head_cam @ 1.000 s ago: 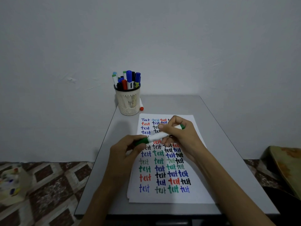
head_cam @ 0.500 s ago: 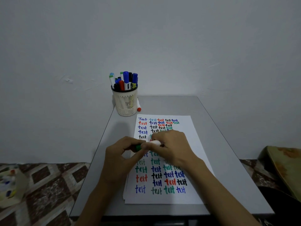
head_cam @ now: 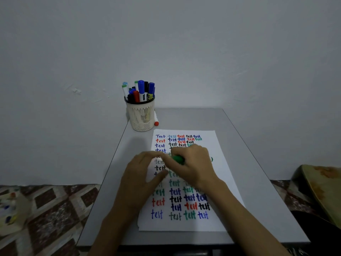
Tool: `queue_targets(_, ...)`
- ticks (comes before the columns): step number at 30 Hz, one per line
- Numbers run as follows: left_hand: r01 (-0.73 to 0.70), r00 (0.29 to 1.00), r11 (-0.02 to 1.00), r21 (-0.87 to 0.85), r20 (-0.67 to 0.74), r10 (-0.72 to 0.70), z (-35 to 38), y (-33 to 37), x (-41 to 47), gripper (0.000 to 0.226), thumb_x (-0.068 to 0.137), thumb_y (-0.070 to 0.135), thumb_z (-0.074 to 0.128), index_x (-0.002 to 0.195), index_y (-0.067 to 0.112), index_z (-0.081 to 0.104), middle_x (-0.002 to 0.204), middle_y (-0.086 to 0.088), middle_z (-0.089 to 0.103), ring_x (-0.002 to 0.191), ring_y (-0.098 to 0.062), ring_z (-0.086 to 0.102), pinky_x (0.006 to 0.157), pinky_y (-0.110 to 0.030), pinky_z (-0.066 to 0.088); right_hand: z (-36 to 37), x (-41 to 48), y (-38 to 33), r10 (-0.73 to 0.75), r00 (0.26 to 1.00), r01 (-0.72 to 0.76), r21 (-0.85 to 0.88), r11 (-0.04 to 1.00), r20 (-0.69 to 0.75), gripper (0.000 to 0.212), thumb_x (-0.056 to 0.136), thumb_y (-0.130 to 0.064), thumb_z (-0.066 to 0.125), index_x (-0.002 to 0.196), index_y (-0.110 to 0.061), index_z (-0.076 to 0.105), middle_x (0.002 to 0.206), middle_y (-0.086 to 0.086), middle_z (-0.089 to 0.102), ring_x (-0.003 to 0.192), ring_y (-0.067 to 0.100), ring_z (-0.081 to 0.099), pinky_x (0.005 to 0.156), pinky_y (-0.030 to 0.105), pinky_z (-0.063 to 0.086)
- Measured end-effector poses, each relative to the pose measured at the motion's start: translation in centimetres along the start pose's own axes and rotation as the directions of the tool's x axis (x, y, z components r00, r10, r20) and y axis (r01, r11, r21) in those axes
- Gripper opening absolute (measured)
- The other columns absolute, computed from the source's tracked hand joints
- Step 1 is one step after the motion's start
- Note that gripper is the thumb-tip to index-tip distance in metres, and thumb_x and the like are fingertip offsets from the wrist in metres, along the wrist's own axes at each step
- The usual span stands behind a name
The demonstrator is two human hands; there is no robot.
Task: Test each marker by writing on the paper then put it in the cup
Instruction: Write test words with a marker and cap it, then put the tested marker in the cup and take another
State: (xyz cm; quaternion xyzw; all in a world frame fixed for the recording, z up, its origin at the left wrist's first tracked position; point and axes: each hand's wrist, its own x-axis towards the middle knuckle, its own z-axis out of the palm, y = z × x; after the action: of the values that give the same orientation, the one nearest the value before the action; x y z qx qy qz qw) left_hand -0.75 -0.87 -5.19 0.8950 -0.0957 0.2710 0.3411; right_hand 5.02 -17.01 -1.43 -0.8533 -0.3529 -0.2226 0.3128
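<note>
A white paper (head_cam: pixel 210 143) filled with rows of the word "test" in blue, red, black and green lies on the grey table (head_cam: pixel 254 182). My right hand (head_cam: pixel 195 167) grips a green marker (head_cam: pixel 178 159) over the middle of the paper; its green cap end shows at my fingers and the tail pokes out on the right. My left hand (head_cam: pixel 142 174) hovers just left of the cap, blurred, fingers loosely curved around nothing. A white mesh cup (head_cam: pixel 142 115) holding several markers stands at the table's far left corner.
A red-capped marker (head_cam: pixel 156 122) lies on the table behind the cup. A wall stands right behind the table. Patterned floor shows on the left with a blurry container (head_cam: pixel 9 209) of coloured items; a yellowish cushion (head_cam: pixel 323 191) is on the right.
Both hands brought the marker together and closed it; my left hand has since come off the cap end, while my right hand keeps hold of the marker.
</note>
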Motion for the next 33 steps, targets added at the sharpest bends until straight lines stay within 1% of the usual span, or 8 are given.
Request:
queue_targets(3, 0.164, 0.98, 0.971, 0.175, 0.083, -0.181, 0.8, -0.5, -0.1, 0.078, 0.082, 0.07, 0.017, 0.143, 0.022, 0.026, 0.148, 0.004, 0.029, 0.136, -0.008, 0.022, 0.115, -0.036, 0.018, -0.4, 0.0, 0.4, 0.091, 0.996, -0.089, 0.069, 0.994, -0.022, 0.056, 0.084, -0.064, 0.03, 0.058, -0.017, 0.045, 0.048, -0.003, 0.045, 0.045, 0.013, 0.042, 0.051, 0.032, 0.037)
queue_targets(7, 0.153, 0.947, 0.906, 0.396, 0.202, -0.248, 1.2, -0.2, -0.2, 0.091, 0.073, 0.068, -0.01, 0.147, 0.018, 0.006, 0.156, 0.003, 0.007, 0.141, -0.006, -0.002, 0.112, -0.028, -0.009, -0.4, 0.1, 0.7, 0.089, 0.994, -0.081, 0.116, 0.99, -0.068, 0.047, 0.085, -0.054, 0.034, 0.061, -0.016, 0.046, 0.05, 0.003, 0.051, 0.046, 0.016, 0.047, 0.049, 0.037, 0.041)
queue_targets(11, 0.17, 0.935, 0.889, 0.426, 0.215, -0.282, 1.0, 0.1, -0.1, 0.095, 0.07, 0.068, -0.013, 0.148, 0.017, 0.008, 0.156, 0.002, 0.008, 0.142, -0.007, 0.0, 0.112, -0.027, -0.008, 0.1, 0.2, 0.7, 0.131, 0.985, -0.101, 0.24, 0.965, -0.115, 0.041, 0.089, -0.054, 0.037, 0.063, -0.024, 0.045, 0.054, 0.004, 0.054, 0.05, 0.019, 0.053, 0.05, 0.037, 0.042)
queue_targets(14, 0.182, 0.935, 0.888, 0.421, 0.206, -0.289, 0.8, 0.4, -0.2, 0.09, 0.075, 0.069, -0.006, 0.147, 0.018, 0.01, 0.155, 0.004, 0.01, 0.141, -0.005, 0.002, 0.113, -0.025, -0.007, 0.1, 1.6, 1.2, 0.294, 0.956, -0.258, 0.414, 0.873, -0.024, 0.034, 0.089, -0.061, 0.04, 0.08, -0.028, 0.044, 0.061, 0.001, 0.056, 0.051, 0.02, 0.049, 0.05, 0.026, 0.04)
queue_targets(18, 0.188, 0.938, 0.892, 0.412, 0.194, -0.287, 0.8, 0.2, -0.1, 0.079, 0.085, 0.067, 0.005, 0.147, 0.019, 0.013, 0.155, 0.004, 0.012, 0.141, -0.005, 0.005, 0.113, -0.024, -0.006, -0.6, 6.4, 2.7, 0.379, 0.923, -0.346, 0.579, 0.739, 0.068, 0.007, 0.1, -0.019, 0.045, 0.101, -0.013, 0.042, 0.078, -0.001, 0.048, 0.062, 0.011, 0.045, 0.059, 0.024, 0.044)
queue_targets(23, 0.211, 0.94, 0.899, 0.383, 0.174, -0.294, 0.6, 0.5, -0.2, 0.065, 0.094, 0.056, 0.02, 0.147, 0.021, 0.012, 0.155, 0.006, 0.01, 0.14, -0.003, 0.003, 0.112, -0.023, -0.007, -2.5, 13.9, 2.5, 0.363, 0.924, -0.266, 0.486, 0.832, -0.116, 0.03, 0.092, -0.029, 0.061, 0.102, 0.0, 0.064, 0.09, 0.0, 0.056, 0.086, 0.017, 0.055, 0.085, 0.033, 0.048)
queue_targets(29, 0.21, 0.938, 0.9, 0.381, 0.183, -0.296, 0.5, 0.7, -0.1, 0.074, 0.085, 0.061, 0.01, 0.147, 0.021, 0.009, 0.155, 0.006, 0.008, 0.141, -0.004, 0.0, 0.108, -0.021, -0.012, -2.4, 19.9, 0.4, 0.288, 0.885, -0.068, 0.511, 0.857, -0.365, 0.036, 0.08, -0.023, 0.075, 0.096, 0.007, 0.065, 0.087, 0.021, 0.067, 0.082, 0.038, 0.065, 0.068, 0.052, 0.057)
queue_targets(33, 0.219, 0.934, 0.902, 0.372, 0.187, -0.304, 0.7, 0.6, -0.1, 0.082, 0.079, 0.065, 0.002, 0.147, 0.02, 0.007, 0.155, 0.006, 0.006, 0.141, -0.004, -0.001, 0.11, -0.023, -0.011, 0.0, 20.7, -0.9, 0.209, 0.879, 0.023, 0.475, 0.88, -0.43, 0.038, 0.078, -0.015, 0.076, 0.111, -0.007, 0.059, 0.073, -0.003, 0.056, 0.066, 0.011, 0.057, 0.066, 0.036, 0.058)
